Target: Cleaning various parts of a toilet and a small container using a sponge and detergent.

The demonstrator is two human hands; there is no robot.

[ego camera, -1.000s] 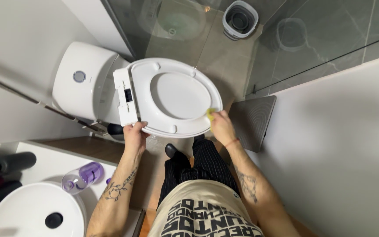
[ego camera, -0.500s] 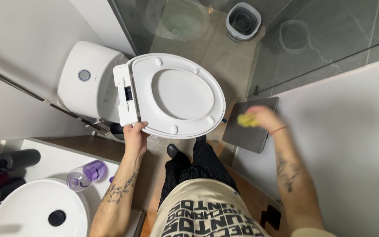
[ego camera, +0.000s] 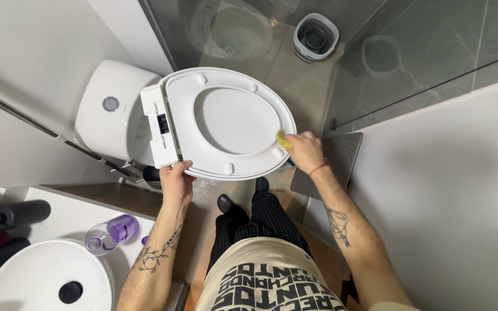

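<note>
Your left hand is closed on the near edge of the white toilet seat, fingers curled over its rim close to the hinge block, and it holds the seat raised so the underside with its small bumpers faces you. Your right hand is closed around a small yellow sponge, pinched at the fingertips and pressed against the right rim of the seat. A red string sits on that wrist.

The seat stands over the floor in front of you, with the white tank and its round flush button just to its left. A grey mat lies on the floor beside your right hand. Behind the glass shower wall stands a grey bucket. At lower left, a purple bottle lies beside the white basin.
</note>
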